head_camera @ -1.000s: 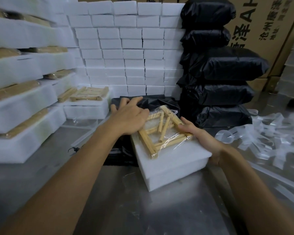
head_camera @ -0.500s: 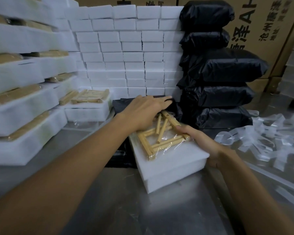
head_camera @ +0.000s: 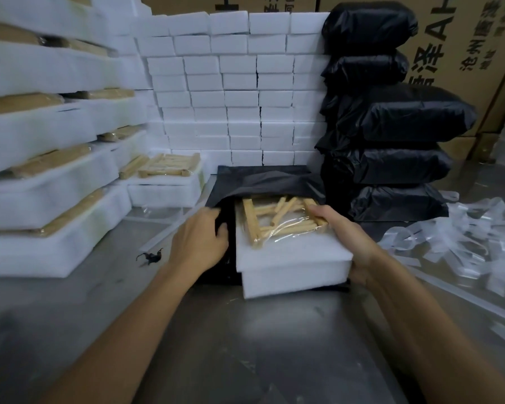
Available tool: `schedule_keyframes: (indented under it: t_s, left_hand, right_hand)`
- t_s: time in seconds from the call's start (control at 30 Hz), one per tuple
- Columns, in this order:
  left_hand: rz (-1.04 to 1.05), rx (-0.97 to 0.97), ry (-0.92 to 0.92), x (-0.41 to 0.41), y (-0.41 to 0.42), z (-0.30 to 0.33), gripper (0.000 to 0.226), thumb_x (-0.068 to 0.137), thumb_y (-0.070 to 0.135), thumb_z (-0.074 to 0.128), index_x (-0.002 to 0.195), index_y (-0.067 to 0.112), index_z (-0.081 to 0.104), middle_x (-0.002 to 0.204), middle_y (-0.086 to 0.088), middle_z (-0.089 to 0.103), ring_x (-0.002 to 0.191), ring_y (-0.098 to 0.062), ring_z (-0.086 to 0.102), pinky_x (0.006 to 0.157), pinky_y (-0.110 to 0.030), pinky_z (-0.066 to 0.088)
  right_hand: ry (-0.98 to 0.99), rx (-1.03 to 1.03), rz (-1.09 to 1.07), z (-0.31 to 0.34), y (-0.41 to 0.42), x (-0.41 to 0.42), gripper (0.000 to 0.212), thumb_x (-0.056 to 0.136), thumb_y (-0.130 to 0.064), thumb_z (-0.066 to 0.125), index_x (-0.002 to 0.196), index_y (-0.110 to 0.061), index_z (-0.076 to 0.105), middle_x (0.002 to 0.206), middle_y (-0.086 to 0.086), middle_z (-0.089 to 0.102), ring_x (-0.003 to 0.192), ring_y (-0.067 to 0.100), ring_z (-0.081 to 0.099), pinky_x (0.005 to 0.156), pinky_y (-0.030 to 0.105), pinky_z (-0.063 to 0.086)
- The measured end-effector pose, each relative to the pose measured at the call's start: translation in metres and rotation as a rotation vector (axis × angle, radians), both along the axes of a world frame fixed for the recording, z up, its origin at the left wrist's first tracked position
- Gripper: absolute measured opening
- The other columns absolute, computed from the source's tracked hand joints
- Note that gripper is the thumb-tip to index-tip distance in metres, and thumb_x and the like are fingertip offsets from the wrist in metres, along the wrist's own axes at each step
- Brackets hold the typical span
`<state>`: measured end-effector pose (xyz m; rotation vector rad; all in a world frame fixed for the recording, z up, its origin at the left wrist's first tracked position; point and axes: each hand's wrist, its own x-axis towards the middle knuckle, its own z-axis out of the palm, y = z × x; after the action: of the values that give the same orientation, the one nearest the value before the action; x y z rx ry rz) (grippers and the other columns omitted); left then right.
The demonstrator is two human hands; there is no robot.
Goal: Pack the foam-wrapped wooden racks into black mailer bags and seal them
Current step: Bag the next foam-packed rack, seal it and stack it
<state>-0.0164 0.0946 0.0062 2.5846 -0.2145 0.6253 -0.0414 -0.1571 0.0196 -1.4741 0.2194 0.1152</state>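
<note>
Foam pack [head_camera: 292, 258] with a plastic-wrapped wooden rack [head_camera: 280, 218] on top, lying on a metal table [head_camera: 245, 345] with its far end inside the mouth of a black mailer bag [head_camera: 263, 182]; the near end lies outside the bag. The left hand [head_camera: 199, 240] grips the bag's left edge, fingers curled round the black film beside the pack. The right hand [head_camera: 344, 237] holds the pack's right side, thumb on the top near the rack's corner, the other fingers hidden behind the foam. The bag's upper layer is raised over the far part of the rack. To the right, just beside the bag, a stack of filled black bags [head_camera: 391, 126] stands against cardboard boxes [head_camera: 464, 39] printed with characters. Behind the bag, a wall of white foam blocks [head_camera: 233, 91]. To the left, tiers of further foam packs [head_camera: 41, 135] with racks on them; one such pack [head_camera: 166, 182] lies nearest, left of the bag. Clear plastic strips [head_camera: 464, 237] lie scattered on the table at the right. A small dark scrap [head_camera: 150, 257] lies on the table left of the left hand.
</note>
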Motion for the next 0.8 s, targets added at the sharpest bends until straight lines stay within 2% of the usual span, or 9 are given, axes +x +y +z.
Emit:
schedule_keyframes:
  t_s: [0.07,0.2,0.3,0.37,0.43,0.53,0.6,0.7,0.8]
  left_hand:
    - [-0.071,0.014,0.06,-0.004,0.004,-0.008,0.031,0.094,0.017,0.052,0.122,0.019,0.065,0.114,-0.006,0.065,0.102,-0.029,0.061,0.077,-0.039,0.051]
    - [-0.16,-0.124,-0.059,-0.011,0.005,-0.006,0.014,0.087,0.01,0.055,0.086,0.02,0.065,0.079,0.009,0.059,0.075,-0.019,0.057,0.056,-0.031,0.042]
    - [-0.162,-0.126,0.0,-0.009,0.01,-0.01,0.021,0.084,0.008,0.055,0.067,0.02,0.055,0.077,0.005,0.056,0.07,-0.017,0.055,0.053,-0.029,0.038]
    - [-0.173,-0.103,0.073,-0.009,0.014,-0.014,0.017,0.083,0.01,0.059,0.067,0.015,0.058,0.076,0.005,0.056,0.07,-0.018,0.057,0.052,-0.027,0.037]
    - [-0.198,-0.162,0.168,-0.007,0.022,-0.014,0.004,0.081,0.015,0.065,0.08,0.017,0.067,0.081,0.012,0.059,0.077,-0.014,0.059,0.057,-0.022,0.04]
    - [-0.363,-0.253,0.499,-0.006,0.039,-0.006,0.057,0.072,0.025,0.076,0.126,0.033,0.061,0.112,0.022,0.062,0.103,0.0,0.058,0.079,-0.015,0.044]
    - [-0.463,-0.244,0.652,-0.006,0.047,-0.002,0.089,0.061,0.033,0.078,0.143,0.034,0.044,0.13,0.02,0.057,0.12,0.0,0.052,0.101,-0.023,0.043]
    - [-0.545,-0.224,0.716,-0.011,0.047,0.002,0.108,0.052,0.048,0.087,0.147,0.038,0.036,0.141,0.022,0.049,0.13,0.0,0.044,0.114,-0.034,0.035]
    - [-0.416,-0.047,0.645,-0.015,0.039,0.0,0.115,0.05,0.065,0.085,0.147,0.047,0.027,0.153,0.021,0.028,0.142,-0.008,0.026,0.118,-0.044,0.025]
  right_hand:
    - [-0.012,0.06,-0.052,-0.002,0.008,0.001,0.092,0.046,-0.06,0.086,0.122,-0.012,0.067,0.109,0.013,0.075,0.099,0.031,0.073,0.088,0.047,0.058]
    - [0.011,0.212,0.08,-0.004,0.019,0.002,0.061,0.065,-0.059,0.081,0.109,-0.018,0.078,0.11,0.011,0.076,0.094,0.028,0.074,0.074,0.038,0.061]
    - [-0.011,0.195,0.154,-0.008,0.016,0.005,0.059,0.078,-0.066,0.067,0.111,-0.019,0.078,0.115,0.01,0.074,0.105,0.028,0.072,0.089,0.042,0.059]
    - [-0.01,0.109,0.168,-0.007,0.012,0.005,0.059,0.079,-0.069,0.065,0.108,-0.019,0.078,0.115,0.011,0.074,0.108,0.029,0.07,0.093,0.046,0.058]
    - [-0.032,-0.068,0.217,-0.004,0.004,0.002,0.053,0.082,-0.066,0.065,0.105,-0.02,0.079,0.108,0.009,0.076,0.101,0.026,0.073,0.077,0.038,0.062]
    - [-0.047,-0.198,0.332,0.002,-0.01,-0.005,0.061,0.08,-0.067,0.067,0.112,-0.016,0.075,0.109,0.01,0.076,0.102,0.027,0.073,0.074,0.032,0.06]
    - [-0.06,-0.328,0.315,0.005,-0.014,-0.01,0.071,0.072,-0.074,0.066,0.112,-0.016,0.072,0.103,0.003,0.077,0.097,0.022,0.074,0.077,0.035,0.058]
    - [-0.219,-0.601,0.066,0.002,-0.012,-0.008,0.057,0.077,-0.073,0.062,0.089,-0.019,0.074,0.073,-0.011,0.07,0.074,0.013,0.064,0.07,0.029,0.046]
    - [-0.406,-0.618,-0.033,0.001,-0.008,-0.009,0.051,0.087,-0.055,0.064,0.066,-0.009,0.055,0.065,0.002,0.058,0.063,0.015,0.056,0.072,0.028,0.045]
